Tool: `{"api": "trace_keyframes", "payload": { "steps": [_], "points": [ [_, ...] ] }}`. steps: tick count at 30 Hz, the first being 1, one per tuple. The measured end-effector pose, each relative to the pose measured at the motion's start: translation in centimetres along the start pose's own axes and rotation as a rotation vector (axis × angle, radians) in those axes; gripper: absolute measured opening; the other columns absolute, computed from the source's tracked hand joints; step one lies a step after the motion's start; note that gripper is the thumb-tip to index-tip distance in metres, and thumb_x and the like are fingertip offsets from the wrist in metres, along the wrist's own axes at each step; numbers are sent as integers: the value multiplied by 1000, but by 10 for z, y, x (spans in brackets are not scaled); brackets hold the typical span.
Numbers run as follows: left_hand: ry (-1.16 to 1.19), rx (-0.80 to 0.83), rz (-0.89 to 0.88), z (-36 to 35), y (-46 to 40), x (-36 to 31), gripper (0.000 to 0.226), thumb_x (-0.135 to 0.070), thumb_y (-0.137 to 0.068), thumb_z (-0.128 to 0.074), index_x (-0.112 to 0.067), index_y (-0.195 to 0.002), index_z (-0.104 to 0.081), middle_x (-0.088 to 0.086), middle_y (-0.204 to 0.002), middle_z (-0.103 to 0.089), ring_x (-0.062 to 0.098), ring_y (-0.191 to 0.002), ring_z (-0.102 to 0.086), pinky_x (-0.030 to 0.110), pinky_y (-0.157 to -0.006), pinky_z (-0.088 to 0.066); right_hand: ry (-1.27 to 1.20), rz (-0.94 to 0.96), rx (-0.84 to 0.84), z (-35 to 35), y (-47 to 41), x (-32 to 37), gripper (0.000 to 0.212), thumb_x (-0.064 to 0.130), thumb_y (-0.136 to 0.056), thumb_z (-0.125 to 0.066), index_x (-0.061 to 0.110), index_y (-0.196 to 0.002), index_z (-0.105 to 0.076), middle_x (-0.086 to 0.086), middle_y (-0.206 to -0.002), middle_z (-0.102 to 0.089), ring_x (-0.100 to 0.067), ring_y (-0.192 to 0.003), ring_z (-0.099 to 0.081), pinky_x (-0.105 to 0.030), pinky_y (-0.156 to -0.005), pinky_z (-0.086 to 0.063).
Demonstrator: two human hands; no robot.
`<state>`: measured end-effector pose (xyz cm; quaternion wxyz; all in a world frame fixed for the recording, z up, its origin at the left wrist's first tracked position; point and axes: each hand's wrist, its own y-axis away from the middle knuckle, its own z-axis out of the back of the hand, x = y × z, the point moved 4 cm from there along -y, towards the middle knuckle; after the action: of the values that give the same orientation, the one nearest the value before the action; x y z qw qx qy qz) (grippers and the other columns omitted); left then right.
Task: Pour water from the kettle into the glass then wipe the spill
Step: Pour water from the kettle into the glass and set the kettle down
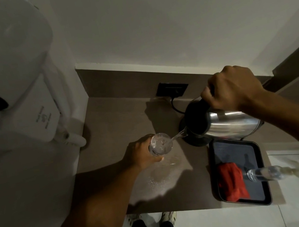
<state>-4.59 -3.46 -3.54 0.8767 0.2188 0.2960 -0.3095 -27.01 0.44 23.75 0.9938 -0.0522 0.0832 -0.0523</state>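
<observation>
My right hand (234, 88) grips the black handle of a steel kettle (230, 123), tilted left with its black lid end low. A thin stream of water runs from its spout into a clear glass (160, 144). My left hand (142, 154) wraps around that glass and holds it above the brown counter (110, 124). Below the glass a wet spill (162, 179) with droplets shines on the counter. A red cloth (231, 182) lies crumpled in a black tray (260, 155) at the right.
The kettle's black base (195, 141) sits under the spout, its cord running to a wall socket (172, 89). A second clear glass (265, 174) lies across the tray. A white appliance (6, 78) stands at the left. The counter's front edge is near my feet.
</observation>
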Motion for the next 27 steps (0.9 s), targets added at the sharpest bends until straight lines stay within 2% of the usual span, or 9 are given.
{"api": "trace_keyframes", "payload": {
  "steps": [3, 9, 19, 24, 27],
  "points": [
    [5, 7, -3, 0, 0, 0, 93, -70, -52, -79, -38, -133, -48, -11, -126, -68, 14, -111, -66, 36, -91, -57, -5, 2, 8, 1, -1, 1, 49, 43, -83, -34, 11, -52, -55, -5, -45, -42, -24, -41, -42, -26, -50, -40],
    [13, 15, 14, 1, 0, -1, 95, -72, -49, -78, -40, -133, -47, -12, -128, -67, 14, -112, -65, 36, -92, -57, 21, 4, 5, 2, -2, 3, 49, 42, -83, -36, 11, -49, -52, -1, -43, -36, -19, -38, -35, -22, -48, -25],
    [11, 0, 13, 0, 1, -1, 94, -63, -55, -85, -34, -137, -49, -8, -129, -67, 16, -114, -64, 35, -93, -56, 48, 7, 8, 7, -5, 8, 48, 39, -84, -39, 10, -47, -52, -1, -41, -36, -17, -36, -32, -20, -47, -22],
    [14, 2, 31, 0, 2, -1, 94, -62, -55, -86, -33, -136, -49, -7, -128, -67, 15, -113, -65, 35, -92, -57, 31, 13, 19, 6, -5, 10, 46, 37, -87, -46, 10, -50, -54, -2, -45, -37, -20, -40, -37, -23, -48, -29],
    [20, 6, 37, 1, 2, -2, 93, -64, -54, -85, -35, -135, -48, -8, -127, -67, 15, -112, -65, 36, -91, -58, 6, 16, 32, 5, -5, 11, 46, 39, -86, -42, 11, -52, -55, -2, -46, -39, -20, -41, -39, -25, -49, -35]
  ]
}}
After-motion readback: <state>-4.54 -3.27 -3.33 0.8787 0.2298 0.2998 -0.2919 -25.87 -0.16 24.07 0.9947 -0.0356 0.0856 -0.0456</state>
